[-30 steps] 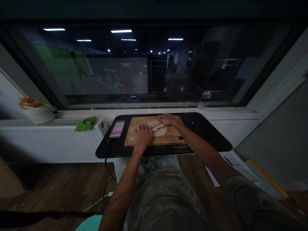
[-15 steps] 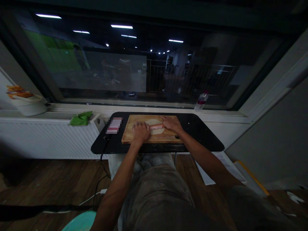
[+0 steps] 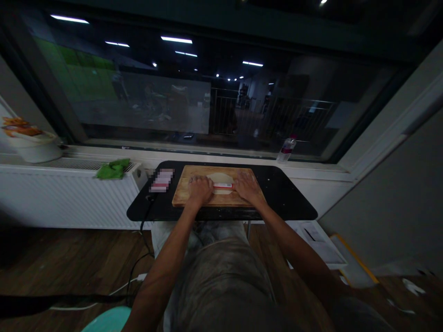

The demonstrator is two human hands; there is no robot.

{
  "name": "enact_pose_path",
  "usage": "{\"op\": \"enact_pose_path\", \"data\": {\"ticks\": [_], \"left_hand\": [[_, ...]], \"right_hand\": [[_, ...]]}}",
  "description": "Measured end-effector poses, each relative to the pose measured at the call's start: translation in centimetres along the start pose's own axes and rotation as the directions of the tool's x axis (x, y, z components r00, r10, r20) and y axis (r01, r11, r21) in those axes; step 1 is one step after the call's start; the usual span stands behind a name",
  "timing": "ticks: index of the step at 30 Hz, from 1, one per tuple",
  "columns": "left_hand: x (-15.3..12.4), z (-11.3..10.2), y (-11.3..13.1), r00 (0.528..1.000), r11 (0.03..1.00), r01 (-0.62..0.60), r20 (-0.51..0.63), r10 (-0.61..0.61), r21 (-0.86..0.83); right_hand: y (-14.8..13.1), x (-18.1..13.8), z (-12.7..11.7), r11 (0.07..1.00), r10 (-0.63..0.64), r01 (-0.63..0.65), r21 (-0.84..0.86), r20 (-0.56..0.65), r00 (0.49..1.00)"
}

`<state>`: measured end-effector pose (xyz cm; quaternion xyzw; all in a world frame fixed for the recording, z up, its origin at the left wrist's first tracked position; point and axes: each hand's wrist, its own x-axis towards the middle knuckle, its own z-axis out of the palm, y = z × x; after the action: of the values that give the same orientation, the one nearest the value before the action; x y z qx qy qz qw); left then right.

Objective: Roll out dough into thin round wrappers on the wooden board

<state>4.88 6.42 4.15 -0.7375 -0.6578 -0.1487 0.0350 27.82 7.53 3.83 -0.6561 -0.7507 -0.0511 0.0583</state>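
A wooden cutting board (image 3: 180, 197) lies on a small black table (image 3: 287, 203). On the board is a flat round of pale dough (image 3: 220, 178) with a red-and-white rolling pin (image 3: 223, 186) lying across its near edge. My left hand (image 3: 200, 188) presses on the pin's left end, fingers curled over it. My right hand (image 3: 246, 186) presses on the right end the same way. The pin lies level, running left to right between the two hands.
A blurred pink object (image 3: 160, 180) sits on the table's left side. A plastic bottle (image 3: 285, 149) stands on the windowsill. A green cloth (image 3: 112, 169) and a white bowl (image 3: 32, 147) rest on the radiator shelf. Papers (image 3: 318, 235) lie on the wooden floor at right.
The pin was tilted with my right hand farther away; it has swung level and come toward me over the dough. The camera view has also shifted slightly.
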Motion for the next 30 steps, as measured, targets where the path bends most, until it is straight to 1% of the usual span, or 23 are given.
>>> {"op": "enact_pose_path", "data": {"ticks": [4,7,11,16,24,27,30], "left_hand": [[0.5,0.2,-0.2,1.0,1.0,0.011,0.025,-0.011,-0.003],[0.8,0.4,-0.3,1.0,1.0,-0.006,0.013,0.006,0.001],[1.0,0.6,-0.3,1.0,1.0,-0.019,-0.009,0.019,0.001],[1.0,0.7,-0.3,0.999,0.998,-0.045,-0.006,0.045,0.052],[1.0,0.6,-0.3,0.999,0.999,-0.042,0.008,0.041,0.023],[0.8,0.6,-0.3,0.999,0.998,-0.046,-0.002,0.046,0.04],[0.5,0.4,-0.3,0.999,0.998,-0.044,-0.009,0.044,0.036]], "right_hand": [[0.1,-0.7,1.0,1.0,0.005,-0.005,0.0,-0.023,1.0],[0.0,-1.2,1.2,1.0,-0.004,0.004,-0.002,-0.039,0.999],[-0.7,-2.3,0.7,1.0,0.007,-0.007,0.006,-0.025,1.0],[-1.7,-3.9,-0.3,1.0,0.014,-0.015,-0.008,-0.071,0.997],[-2.2,-5.2,-0.1,0.999,0.019,-0.017,0.032,-0.058,0.998],[-2.5,-5.5,-0.4,0.999,0.023,-0.021,0.047,-0.051,0.998],[-3.1,-6.0,-0.9,0.997,0.04,-0.035,0.063,-0.072,0.997]]}}
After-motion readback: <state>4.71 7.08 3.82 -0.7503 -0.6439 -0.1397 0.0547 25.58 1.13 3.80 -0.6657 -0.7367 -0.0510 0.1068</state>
